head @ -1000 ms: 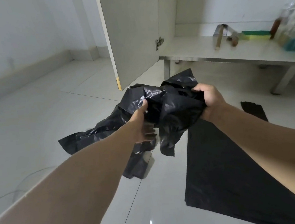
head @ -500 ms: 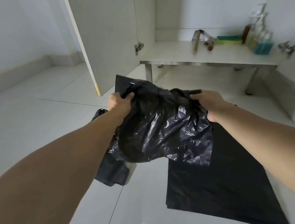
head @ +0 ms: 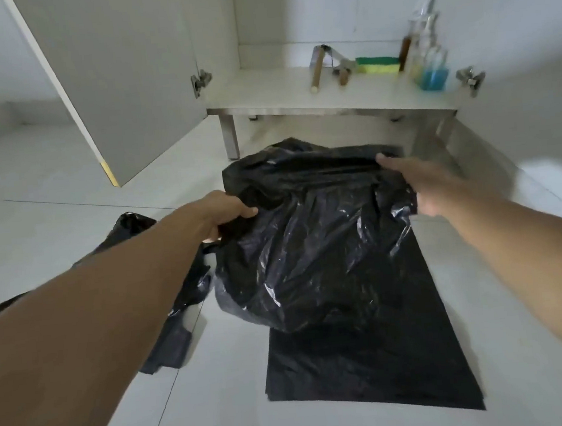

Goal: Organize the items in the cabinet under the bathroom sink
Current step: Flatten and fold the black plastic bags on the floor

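Two hands now hold the black bag (head: 309,244) spread wide, no longer bunched: left hand (head: 228,210) and right hand (head: 416,184) gripping its far edge above the flattened bag (head: 372,374) on the floor, likely ready for flattening.

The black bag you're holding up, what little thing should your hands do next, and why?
Probably lower the crumpled black bag flat onto the flattened bag on the floor and smooth it. The left hand and right hand grip its top edge spread wide, and it hangs right over that flat bag, so it looks ready to stack. Another crumpled bag still lies to the left.
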{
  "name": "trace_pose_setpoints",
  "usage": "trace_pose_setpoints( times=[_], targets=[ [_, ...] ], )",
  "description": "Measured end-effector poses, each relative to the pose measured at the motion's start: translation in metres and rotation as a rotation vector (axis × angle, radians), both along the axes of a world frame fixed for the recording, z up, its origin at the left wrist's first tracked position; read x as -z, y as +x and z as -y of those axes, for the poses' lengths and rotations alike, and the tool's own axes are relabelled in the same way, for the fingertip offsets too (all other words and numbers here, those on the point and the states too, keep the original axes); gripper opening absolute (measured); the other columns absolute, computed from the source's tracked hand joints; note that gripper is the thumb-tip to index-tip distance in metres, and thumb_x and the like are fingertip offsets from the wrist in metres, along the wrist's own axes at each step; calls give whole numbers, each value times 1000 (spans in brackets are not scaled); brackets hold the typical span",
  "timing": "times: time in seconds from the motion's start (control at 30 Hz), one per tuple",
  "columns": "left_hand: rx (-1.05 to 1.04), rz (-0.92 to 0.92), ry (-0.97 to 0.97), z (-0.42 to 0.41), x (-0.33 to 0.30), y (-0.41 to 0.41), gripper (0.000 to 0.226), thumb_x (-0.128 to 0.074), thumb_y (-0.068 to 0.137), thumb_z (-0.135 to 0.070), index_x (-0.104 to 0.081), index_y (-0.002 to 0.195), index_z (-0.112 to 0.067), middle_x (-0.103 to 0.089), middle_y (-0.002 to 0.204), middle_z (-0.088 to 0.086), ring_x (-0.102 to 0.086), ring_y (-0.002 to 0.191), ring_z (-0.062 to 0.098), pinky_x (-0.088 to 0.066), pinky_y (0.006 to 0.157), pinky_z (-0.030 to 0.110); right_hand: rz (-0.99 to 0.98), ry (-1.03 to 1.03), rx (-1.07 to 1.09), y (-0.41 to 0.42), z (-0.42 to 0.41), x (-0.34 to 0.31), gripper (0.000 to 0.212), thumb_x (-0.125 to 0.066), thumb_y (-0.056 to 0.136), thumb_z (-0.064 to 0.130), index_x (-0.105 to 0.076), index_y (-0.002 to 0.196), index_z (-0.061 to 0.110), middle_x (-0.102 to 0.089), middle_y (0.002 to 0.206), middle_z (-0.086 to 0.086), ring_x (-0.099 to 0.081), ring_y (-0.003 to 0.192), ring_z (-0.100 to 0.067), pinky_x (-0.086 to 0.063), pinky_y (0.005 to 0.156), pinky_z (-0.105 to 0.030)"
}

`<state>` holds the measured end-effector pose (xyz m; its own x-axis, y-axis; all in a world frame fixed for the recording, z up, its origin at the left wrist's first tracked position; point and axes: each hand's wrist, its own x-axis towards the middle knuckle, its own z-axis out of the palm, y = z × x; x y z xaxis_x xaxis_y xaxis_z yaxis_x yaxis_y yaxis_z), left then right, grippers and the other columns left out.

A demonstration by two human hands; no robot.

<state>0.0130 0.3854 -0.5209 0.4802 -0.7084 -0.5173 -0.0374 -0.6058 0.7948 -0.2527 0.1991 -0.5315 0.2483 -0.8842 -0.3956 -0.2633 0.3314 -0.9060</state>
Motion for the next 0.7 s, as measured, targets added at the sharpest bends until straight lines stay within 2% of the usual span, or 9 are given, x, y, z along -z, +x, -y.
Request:
trace_pose_setpoints(
  times=[0.07, 0.1, 0.17, 0.27, 0.33, 0.43, 0.53, 0.63, 0.7],
  targets=[
    [-59, 6, 19, 6, 11, -14, 21, -71, 88, -12, -56, 97, -2, -62, 91, 14, -61, 79, 29, -51, 60, 40, -149, 81, -97, -12, -2, 17, 58, -88, 67, 19, -64, 118, 8, -73, 107, -14, -71, 92, -31, -56, 87, -51],
    [-78, 1, 16, 11, 14, -19, 18, -70, 89, -13, -54, 90, -3, -59, 85, 12, -58, 72, 27, -47, 55, 38, -206, 76, -71, -15, 1, 23, 46, -83, 73, 8, -64, 115, 4, -73, 102, -16, -71, 84, -30, -58, 81, -46],
    [-117, -46, -13, 25, 15, -27, 15, -66, 91, -11, -54, 86, -4, -58, 81, 11, -56, 68, 25, -46, 53, 35, -192, 53, 32, -17, 8, 30, 30, -77, 80, 5, -65, 108, 2, -72, 102, -17, -70, 79, -28, -58, 74, -39],
    [-186, -127, -123, 49, 10, -32, 7, -64, 91, -9, -60, 90, -4, -65, 91, 15, -61, 68, 26, -52, 58, 36, -48, -111, 147, -16, 25, 26, 8, -72, 88, 8, -64, 88, 10, -68, 99, -13, -63, 73, -22, -54, 85, -37],
    [-208, -132, -184, 60, 12, -33, 13, -67, 88, -9, -63, 99, -2, -69, 97, 16, -66, 73, 29, -56, 64, 37, 22, -261, 206, -21, 34, 24, 17, -71, 86, 2, -68, 97, 15, -70, 95, -11, -65, 74, -21, -57, 86, -39],
    [-128, -48, -112, 59, 39, -38, 26, -73, 84, -8, -63, 107, -2, -69, 103, 16, -67, 89, 29, -56, 75, 38, -10, -371, 228, -35, 27, 34, 35, -63, 88, -5, -66, 116, 16, -68, 100, -6, -64, 81, -18, -57, 79, -32],
    [7, 63, 86, 40, 88, -49, 26, -72, 85, -5, -59, 107, 0, -64, 104, 14, -61, 93, 26, -52, 80, 37, -227, -275, 180, -51, 14, 72, 34, -64, 89, -1, -62, 122, 7, -65, 108, -13, -60, 90, -26, -52, 81, -35],
    [-32, 129, 123, 27, 124, -60, 27, -76, 82, -9, -61, 101, 4, -65, 94, 13, -61, 79, 22, -51, 69, 32, -456, -65, 112, -63, -2, 103, 27, -71, 87, 6, -60, 109, -4, -61, 97, -15, -55, 86, -30, -47, 77, -35],
    [-63, 142, 131, 22, 137, -66, 34, -79, 79, -12, -63, 104, 5, -67, 101, 17, -64, 85, 27, -52, 72, 32, -492, -14, 98, -67, -7, 117, 35, -75, 83, 7, -59, 111, -6, -57, 100, -15, -55, 91, -31, -46, 78, -34]
  ],
)
